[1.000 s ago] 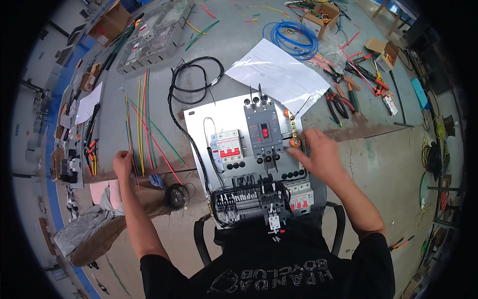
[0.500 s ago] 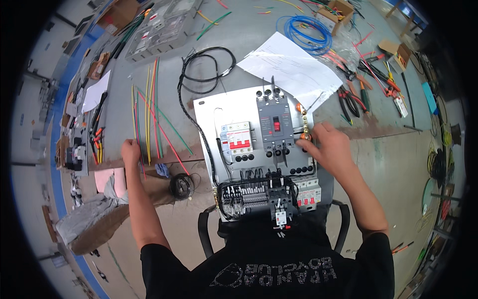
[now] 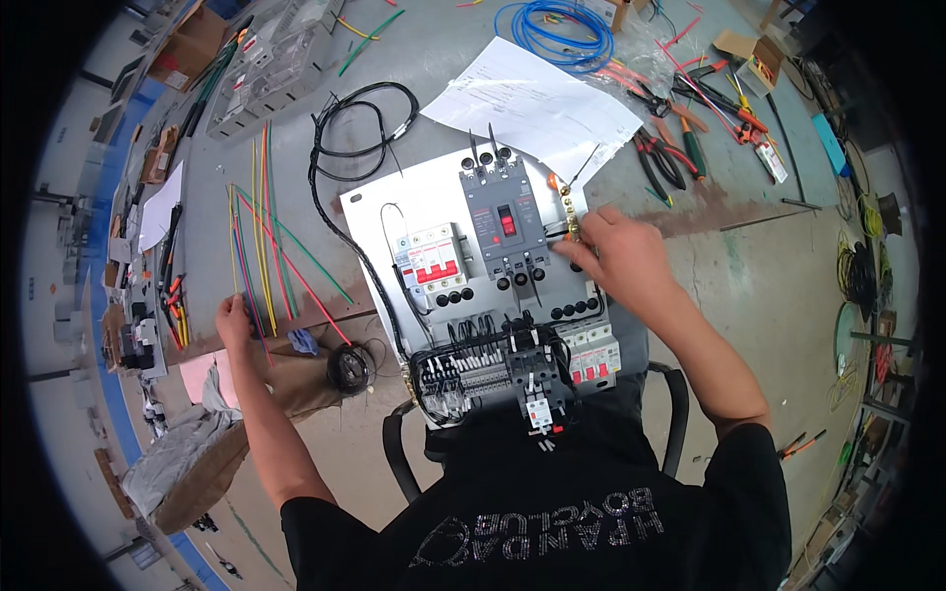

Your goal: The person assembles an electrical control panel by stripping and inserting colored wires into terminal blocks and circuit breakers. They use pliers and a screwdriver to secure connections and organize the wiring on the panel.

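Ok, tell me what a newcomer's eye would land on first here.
Most likely the white panel in the middle, between the left hand and right hand, with a big grey breaker and its red switch on its upper part. Next, probably the bright blue coil at the top of the view, beyond the paper, and the red, yellow and green wires on the left.
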